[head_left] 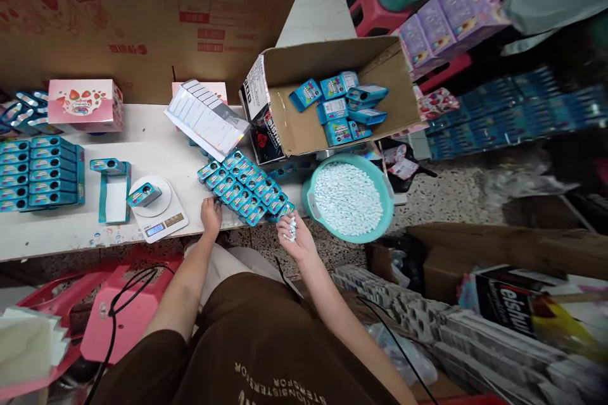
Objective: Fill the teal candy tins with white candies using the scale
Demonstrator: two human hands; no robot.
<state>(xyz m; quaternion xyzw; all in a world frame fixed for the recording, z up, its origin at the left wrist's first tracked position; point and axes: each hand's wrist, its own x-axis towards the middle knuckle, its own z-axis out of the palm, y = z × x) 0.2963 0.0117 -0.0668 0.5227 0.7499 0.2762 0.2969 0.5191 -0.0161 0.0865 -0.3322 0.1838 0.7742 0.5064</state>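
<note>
My right hand is cupped, palm up, around a small heap of white candy pellets. Its fingertips are at the near right corner of a slanted block of small blue boxes, each with a round hole on top. At that block's left end, by the table's front edge, my left hand is closed with its fingers curled; what they hold, if anything, is hidden. To the right, a turquoise basin is full of the same white pellets.
A white scale bears one blue box. Left of it are an opened blue tray and stacked blue boxes. Behind stand a pink strawberry carton, folded white card and a cardboard box containing several blue packs.
</note>
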